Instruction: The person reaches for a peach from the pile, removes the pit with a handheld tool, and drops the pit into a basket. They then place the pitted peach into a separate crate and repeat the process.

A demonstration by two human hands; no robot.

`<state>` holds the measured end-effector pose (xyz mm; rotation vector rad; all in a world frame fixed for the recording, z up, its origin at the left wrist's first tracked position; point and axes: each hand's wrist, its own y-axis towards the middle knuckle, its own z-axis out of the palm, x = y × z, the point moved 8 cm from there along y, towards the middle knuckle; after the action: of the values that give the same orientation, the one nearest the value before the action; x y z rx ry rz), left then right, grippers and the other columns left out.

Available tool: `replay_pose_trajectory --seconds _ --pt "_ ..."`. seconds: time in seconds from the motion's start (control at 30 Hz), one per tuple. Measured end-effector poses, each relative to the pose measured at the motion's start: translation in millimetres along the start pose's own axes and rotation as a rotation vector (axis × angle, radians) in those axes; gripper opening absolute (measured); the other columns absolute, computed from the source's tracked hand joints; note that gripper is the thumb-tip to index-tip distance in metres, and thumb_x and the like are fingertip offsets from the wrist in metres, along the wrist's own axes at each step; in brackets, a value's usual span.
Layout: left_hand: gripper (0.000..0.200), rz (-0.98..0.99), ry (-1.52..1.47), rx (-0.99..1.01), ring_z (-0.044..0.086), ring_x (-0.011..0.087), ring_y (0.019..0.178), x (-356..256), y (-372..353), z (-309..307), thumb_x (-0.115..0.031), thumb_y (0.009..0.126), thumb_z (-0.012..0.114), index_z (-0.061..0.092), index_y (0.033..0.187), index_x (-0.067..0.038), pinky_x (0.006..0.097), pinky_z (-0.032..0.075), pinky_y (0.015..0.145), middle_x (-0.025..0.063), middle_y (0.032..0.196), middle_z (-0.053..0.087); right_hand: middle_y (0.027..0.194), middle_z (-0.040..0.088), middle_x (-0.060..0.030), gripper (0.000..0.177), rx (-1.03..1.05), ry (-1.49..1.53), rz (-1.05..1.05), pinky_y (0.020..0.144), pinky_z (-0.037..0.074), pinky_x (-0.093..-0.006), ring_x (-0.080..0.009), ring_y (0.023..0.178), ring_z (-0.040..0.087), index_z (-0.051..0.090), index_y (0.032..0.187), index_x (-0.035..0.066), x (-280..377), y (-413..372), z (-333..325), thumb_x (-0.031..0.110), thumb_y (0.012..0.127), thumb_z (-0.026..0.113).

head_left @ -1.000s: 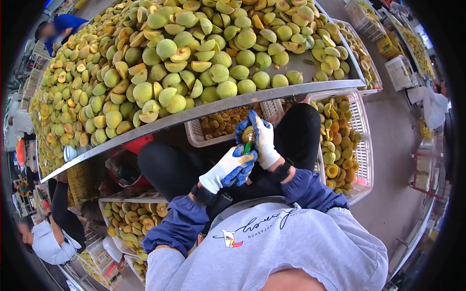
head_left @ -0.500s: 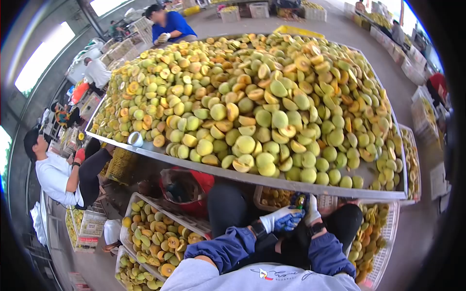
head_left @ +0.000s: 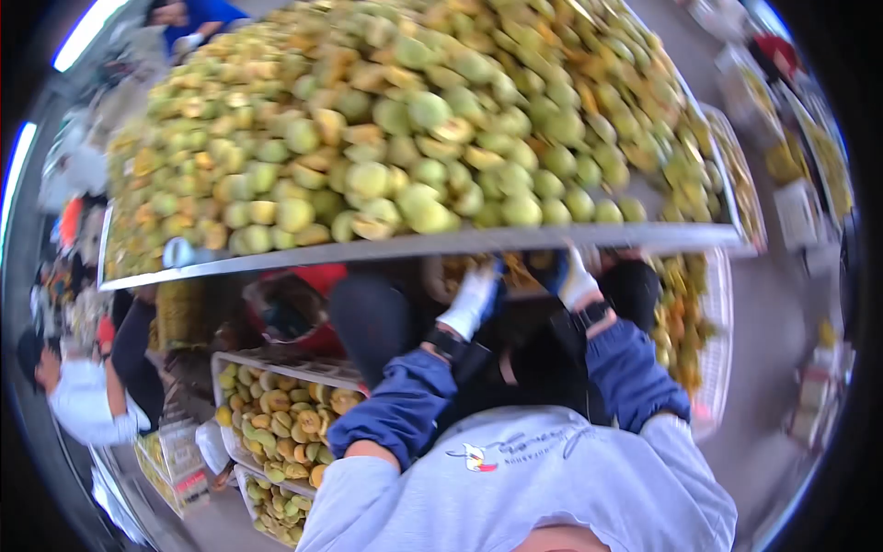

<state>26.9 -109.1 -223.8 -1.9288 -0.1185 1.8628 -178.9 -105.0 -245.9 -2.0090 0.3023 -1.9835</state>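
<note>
A wide metal-edged table (head_left: 423,247) carries a large heap of green and yellow fruit (head_left: 368,179), much of it cut in halves. My left hand (head_left: 474,296), in a white and blue glove, is just below the table's near edge, over a crate of fruit pieces. To its right is my right hand (head_left: 568,276), gloved too, its fingers partly under the edge. The two hands are apart. Blur and the table edge hide the fingers, so whatever they hold cannot be made out. A small pale cup (head_left: 178,252) lies at the near left edge among the fruit.
Crates of halved fruit (head_left: 285,419) stand at lower left, another (head_left: 681,322) right of my knees. A red container (head_left: 322,276) is under the table. A person in white (head_left: 87,396) sits at left; a person in blue (head_left: 198,18) is at the far side.
The view has tilted down and is blurred. My hands, close together before with a small dark object between them, have moved apart, toward the table's underside.
</note>
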Motion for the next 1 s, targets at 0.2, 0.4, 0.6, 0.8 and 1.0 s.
replay_pose_trajectory --seconds 0.2,0.4,0.6,0.8,1.0 --pt "0.033 -0.024 -0.136 -0.01 0.053 0.0139 0.055 -58.2 -66.3 27.1 -0.026 0.086 0.065 0.056 0.108 -0.003 0.0291 0.041 0.049 0.0044 0.069 0.058 0.111 0.063 -0.0124 0.032 0.232 1.074 0.18 0.09 0.05 -0.0397 -0.0249 0.097 0.062 0.056 0.116 0.003 62.2 -47.9 53.5 0.027 0.096 0.05" --pt "0.048 0.359 0.572 -0.033 0.065 0.0394 0.077 -101.0 -93.3 52.6 -0.016 0.083 0.065 0.047 0.124 0.002 0.0425 0.05 0.066 0.0229 0.087 0.065 0.095 0.065 -0.0094 0.034 0.184 1.235 0.219 0.079 0.053 -0.0372 -0.0235 0.085 0.063 0.058 0.105 0.006 70.6 -61.6 76.5 0.037 0.095 0.05" --pt "0.045 0.399 0.793 0.019 0.062 0.043 0.078 -106.9 -103.3 69.1 -0.013 0.083 0.061 0.045 0.122 0.001 0.0459 0.049 0.064 0.0251 0.084 0.063 0.084 0.065 -0.0105 0.032 0.087 1.214 0.16 0.07 0.053 -0.0352 -0.0238 0.076 0.063 0.061 0.092 0.006 57.1 -60.7 75.1 0.037 0.094 0.051" --pt "0.033 0.243 0.393 0.154 0.058 0.0202 0.053 -89.2 -98.9 50.2 -0.021 0.089 0.063 0.05 0.114 -0.005 0.0345 0.046 0.048 0.0071 0.075 0.062 0.084 0.065 -0.0117 0.031 0.252 1.106 0.361 0.07 0.053 -0.038 -0.0254 0.075 0.062 0.06 0.091 0.003 46.1 -51.4 96.3 0.034 0.094 0.053" --pt "0.014 -0.341 -0.794 0.484 0.033 0.0051 0.042 -62.7 -93.0 57.4 -0.032 0.097 0.052 0.054 0.095 -0.018 0.0214 0.025 0.036 -0.0054 0.058 0.038 0.078 0.061 -0.0047 0.036 -0.097 0.711 0.186 0.061 0.048 -0.0316 -0.0166 0.067 0.058 0.062 0.101 0.004 59.5 -23.6 65.9 0.039 0.096 0.052"
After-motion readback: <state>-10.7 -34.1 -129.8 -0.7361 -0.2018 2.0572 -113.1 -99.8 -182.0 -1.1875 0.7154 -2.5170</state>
